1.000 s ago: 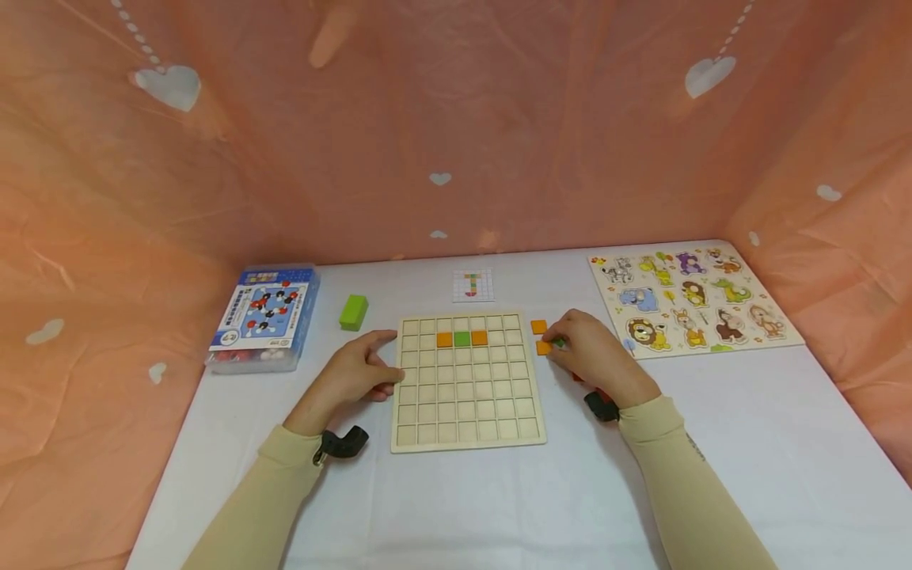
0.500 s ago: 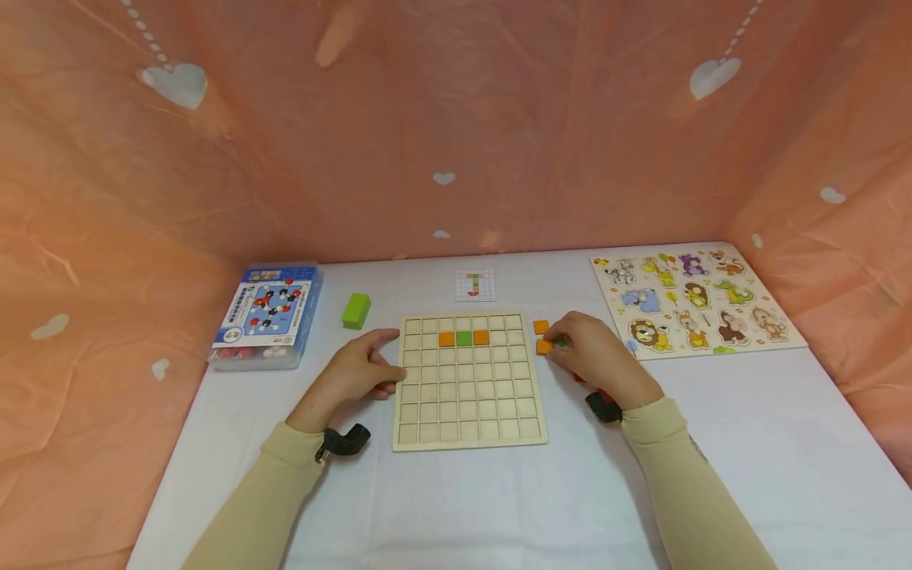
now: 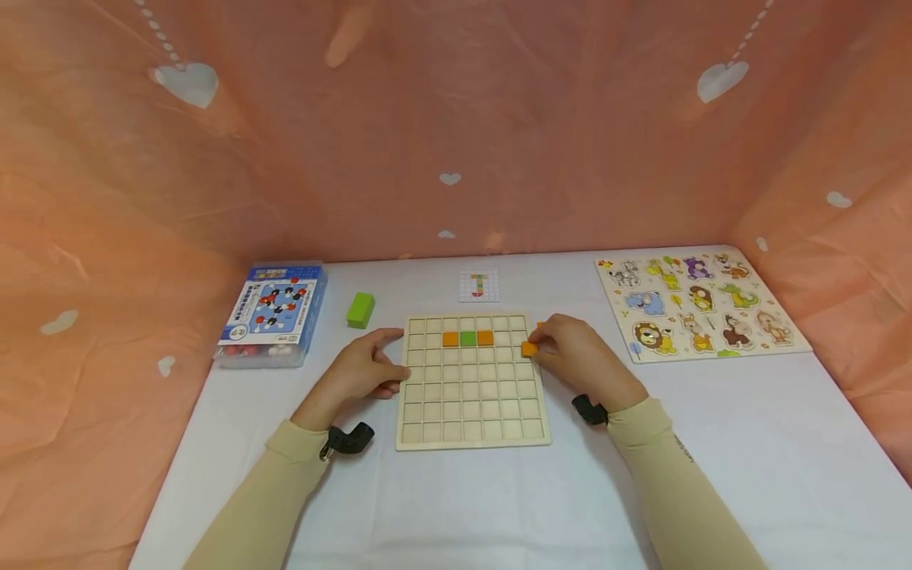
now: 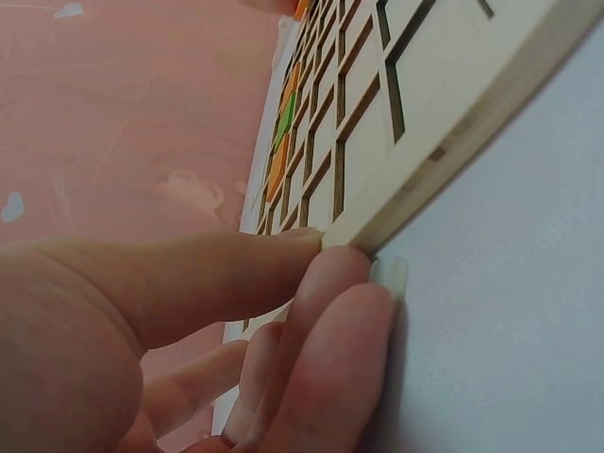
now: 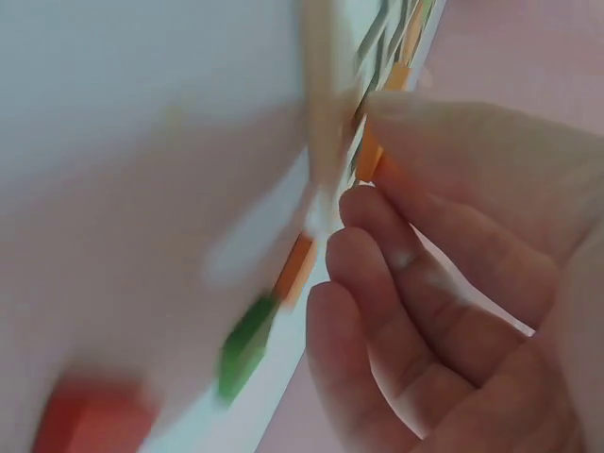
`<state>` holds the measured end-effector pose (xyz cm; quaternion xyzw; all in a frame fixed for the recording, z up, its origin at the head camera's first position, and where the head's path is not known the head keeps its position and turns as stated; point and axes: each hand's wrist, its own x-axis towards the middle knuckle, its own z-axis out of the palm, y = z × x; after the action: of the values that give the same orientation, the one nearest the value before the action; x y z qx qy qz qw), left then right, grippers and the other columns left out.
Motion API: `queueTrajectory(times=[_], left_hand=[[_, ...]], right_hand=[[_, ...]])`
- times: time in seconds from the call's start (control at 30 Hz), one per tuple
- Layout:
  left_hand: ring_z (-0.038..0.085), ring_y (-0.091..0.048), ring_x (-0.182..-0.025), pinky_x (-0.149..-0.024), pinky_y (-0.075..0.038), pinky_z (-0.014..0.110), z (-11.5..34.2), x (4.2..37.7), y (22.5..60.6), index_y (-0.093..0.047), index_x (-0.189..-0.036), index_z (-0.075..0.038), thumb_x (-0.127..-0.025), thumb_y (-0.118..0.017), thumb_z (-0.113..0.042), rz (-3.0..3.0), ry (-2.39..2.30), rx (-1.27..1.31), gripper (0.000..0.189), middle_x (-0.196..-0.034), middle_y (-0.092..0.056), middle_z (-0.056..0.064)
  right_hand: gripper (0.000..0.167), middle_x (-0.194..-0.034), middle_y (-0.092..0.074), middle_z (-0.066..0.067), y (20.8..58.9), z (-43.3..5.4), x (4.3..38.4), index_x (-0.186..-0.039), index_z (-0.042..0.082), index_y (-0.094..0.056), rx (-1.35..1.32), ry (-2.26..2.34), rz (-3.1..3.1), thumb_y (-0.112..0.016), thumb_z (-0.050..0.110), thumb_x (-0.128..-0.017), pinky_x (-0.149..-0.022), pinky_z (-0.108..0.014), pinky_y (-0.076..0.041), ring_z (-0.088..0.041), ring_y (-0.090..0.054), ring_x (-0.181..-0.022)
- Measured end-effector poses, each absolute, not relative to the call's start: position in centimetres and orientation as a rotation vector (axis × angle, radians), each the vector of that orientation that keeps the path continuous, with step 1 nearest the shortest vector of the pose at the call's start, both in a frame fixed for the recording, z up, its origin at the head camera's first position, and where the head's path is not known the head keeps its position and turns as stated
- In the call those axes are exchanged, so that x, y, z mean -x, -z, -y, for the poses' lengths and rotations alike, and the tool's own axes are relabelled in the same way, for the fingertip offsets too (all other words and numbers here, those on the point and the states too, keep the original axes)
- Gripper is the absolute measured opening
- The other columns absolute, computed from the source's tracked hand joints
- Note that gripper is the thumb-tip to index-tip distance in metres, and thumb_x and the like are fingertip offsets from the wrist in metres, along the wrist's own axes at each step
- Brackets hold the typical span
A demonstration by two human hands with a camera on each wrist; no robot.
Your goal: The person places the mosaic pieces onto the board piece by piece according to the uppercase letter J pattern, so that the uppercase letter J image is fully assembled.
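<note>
Right of centre, my right hand (image 3: 579, 352) had brought a pinched fourth orange tile (image 3: 529, 349) over the board (image 3: 473, 410) my spread left hand (image 3: 359, 370) touched.

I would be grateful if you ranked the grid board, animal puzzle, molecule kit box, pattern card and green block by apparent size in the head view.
From largest to smallest:
1. Grid board and animal puzzle: too alike to rank
2. Molecule kit box
3. Pattern card
4. Green block
</note>
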<state>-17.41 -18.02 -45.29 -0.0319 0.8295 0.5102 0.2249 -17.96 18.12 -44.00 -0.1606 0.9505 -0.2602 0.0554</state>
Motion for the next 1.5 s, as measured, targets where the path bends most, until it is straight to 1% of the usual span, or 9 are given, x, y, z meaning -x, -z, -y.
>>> queueTrajectory(times=[0.07, 0.13, 0.3, 0.5, 0.6, 0.9, 1.2, 1.5], left_hand=[[0.015, -0.069, -0.067, -0.064, -0.065, 0.027, 17.9, 17.4, 45.3, -0.043, -0.165, -0.012, -0.093, -0.084, -0.01, -2.288, -1.404, 0.088, 0.084, -0.088, -0.068, 0.011], [0.015, -0.069, -0.067, -0.064, -0.065, 0.027, 17.9, 17.4, 45.3, -0.043, -0.165, -0.012, -0.093, -0.085, -0.01, -2.291, -1.398, 0.088, 0.084, -0.088, -0.068, 0.012], [0.015, -0.07, -0.068, -0.064, -0.065, 0.027, 17.7, 17.5, 45.4, -0.044, -0.164, -0.012, -0.092, -0.084, -0.009, -2.291, -1.398, 0.083, 0.083, -0.089, -0.067, 0.012], [0.015, -0.069, -0.067, -0.064, -0.065, 0.028, 17.6, 17.3, 45.5, -0.044, -0.164, -0.013, -0.093, -0.084, -0.01, -2.289, -1.393, 0.085, 0.082, -0.087, -0.068, 0.011], [0.015, -0.069, -0.067, -0.064, -0.065, 0.028, 17.6, 17.2, 45.5, -0.044, -0.164, -0.013, -0.093, -0.084, -0.01, -2.292, -1.389, 0.082, 0.082, -0.086, -0.069, 0.011], [0.015, -0.069, -0.067, -0.064, -0.065, 0.028, 17.8, 17.2, 45.6, -0.044, -0.164, -0.013, -0.093, -0.084, -0.01, -2.304, -1.383, 0.092, 0.081, -0.087, -0.068, 0.012], [0.015, -0.069, -0.066, -0.064, -0.066, 0.028, 18.1, 17.3, 45.5, -0.044, -0.164, -0.013, -0.093, -0.085, -0.011, -2.305, -1.388, 0.088, 0.082, -0.088, -0.068, 0.011], [0.016, -0.07, -0.068, -0.065, -0.066, 0.029, 18.0, 17.5, 45.4, -0.045, -0.164, -0.015, -0.093, -0.085, -0.012, -2.309, -1.376, 0.098, 0.081, -0.089, -0.067, 0.012]], right_hand=[[0.021, -0.113, -0.074, -0.007, 43.9, -17.0, 18.1, -0.114, 0.006, -0.08, 0.509, 0.778, -2.879, -0.08, 0.02, -0.099, -0.103, -0.048, -0.059, -0.026, -0.069, -0.107], [0.02, -0.111, -0.074, -0.006, 43.8, -15.8, 18.4, -0.114, 0.007, -0.08, 0.553, 0.765, -2.873, -0.08, 0.02, -0.099, -0.102, -0.047, -0.06, -0.025, -0.068, -0.105], [0.019, -0.111, -0.074, -0.005, 43.8, -13.1, 18.8, -0.114, 0.007, -0.081, 0.671, 0.736, -2.863, -0.08, 0.015, -0.097, -0.101, -0.043, -0.06, -0.024, -0.069, -0.107], [0.015, -0.106, -0.071, -0.001, 44.1, -11.1, 18.6, -0.111, 0.011, -0.082, 0.724, 0.71, -2.846, -0.081, 0.017, -0.097, -0.093, -0.038, -0.06, -0.02, -0.065, -0.101], [0.015, -0.104, -0.07, -0.002, 44.3, -10.7, 18.5, -0.11, 0.011, -0.082, 0.745, 0.679, -2.858, -0.082, 0.017, -0.096, -0.091, -0.037, -0.06, -0.02, -0.064, -0.101], [0.015, -0.105, -0.07, -0.002, 44.5, -10.4, 18.5, -0.11, 0.011, -0.082, 0.808, 0.658, -2.882, -0.08, 0.015, -0.096, -0.092, -0.037, -0.061, -0.021, -0.065, -0.103], [0.016, -0.106, -0.07, -0.002, 44.2, -9.9, 18.5, -0.112, 0.01, -0.083, 0.788, 0.664, -2.857, -0.081, 0.015, -0.097, -0.094, -0.038, -0.061, -0.022, -0.065, -0.105], [0.015, -0.107, -0.071, -0.002, 44.2, -10.0, 18.6, -0.111, 0.011, -0.083, 0.805, 0.674, -2.866, -0.079, 0.013, -0.097, -0.093, -0.037, -0.061, -0.02, -0.064, -0.101]])
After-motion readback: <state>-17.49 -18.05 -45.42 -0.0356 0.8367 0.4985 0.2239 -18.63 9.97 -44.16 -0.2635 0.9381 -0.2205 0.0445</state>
